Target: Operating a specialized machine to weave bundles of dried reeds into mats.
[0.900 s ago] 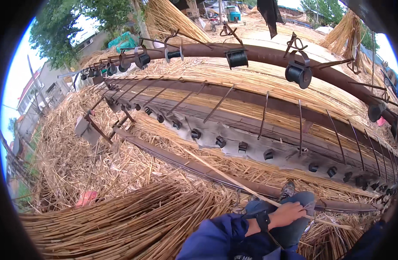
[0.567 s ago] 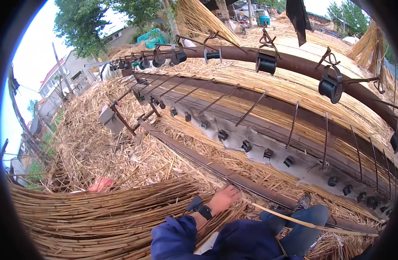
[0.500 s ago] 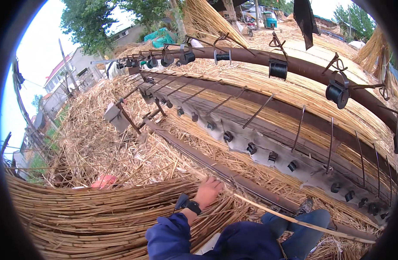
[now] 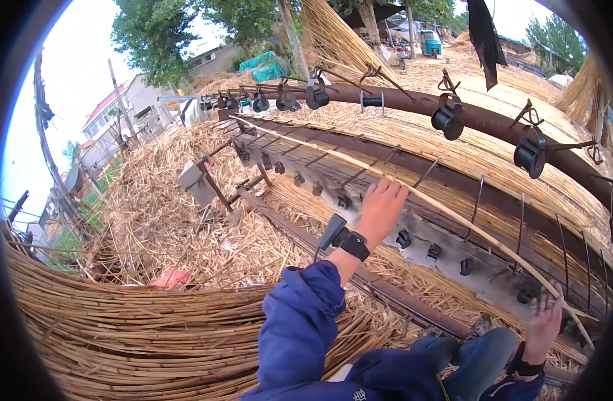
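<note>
Across the reed-weaving frame we hold one long reed stalk, which runs from the far left end of the machine, over the row of upright metal prongs, to the near right corner. Our left hand reaches forward with its fingers curled round the stalk about midway along. Our right hand is at the stalk's near end with its fingers spread; we cannot tell whether it pinches the stalk or only steadies it. Behind the prongs lies the straw mat already on the frame, and above it the brown pipe carries black spools. A thick bundle of reeds lies at our lower left, with loose straw beyond it.

To lay the stalk well, we judge that we should keep it straight and parallel to the mat's strands, lower both ends together so it drops evenly between the prongs, and hold lightly so the thin stem does not kink. Our wrists should stay clear of the prong tips.
</note>
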